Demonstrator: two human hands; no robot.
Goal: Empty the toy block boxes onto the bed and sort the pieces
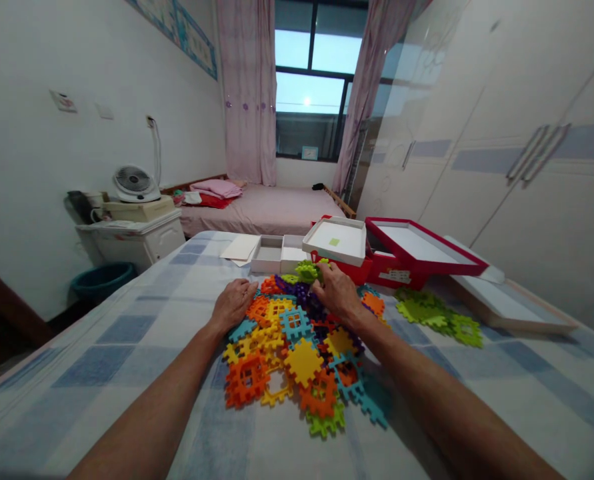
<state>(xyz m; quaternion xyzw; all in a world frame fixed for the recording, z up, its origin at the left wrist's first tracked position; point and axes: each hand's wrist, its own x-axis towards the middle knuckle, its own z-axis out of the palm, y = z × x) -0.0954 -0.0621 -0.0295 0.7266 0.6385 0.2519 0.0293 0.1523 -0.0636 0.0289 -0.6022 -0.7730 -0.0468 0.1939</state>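
A heap of interlocking plastic tiles in orange, yellow, blue, purple and green lies on the checked cloth; one yellow tile (304, 362) is on top near the front. My left hand (235, 303) rests palm down on the heap's left edge, fingers stretched forward, holding nothing that I can see. At the far side of the heap, my right hand (337, 290) has its thumb and fingers closed on a green tile (307, 271). Its fingertips are partly hidden. Apart from the heap, to the right, is a group of green tiles (434, 312).
Behind the heap stand a white divided box (267, 252), a white tray (335, 239) and a red box (397, 272). A red-edged lid (427, 247) leans over them, with a shallow white box (521, 303) at the right. A bed (277, 210) is farther back.
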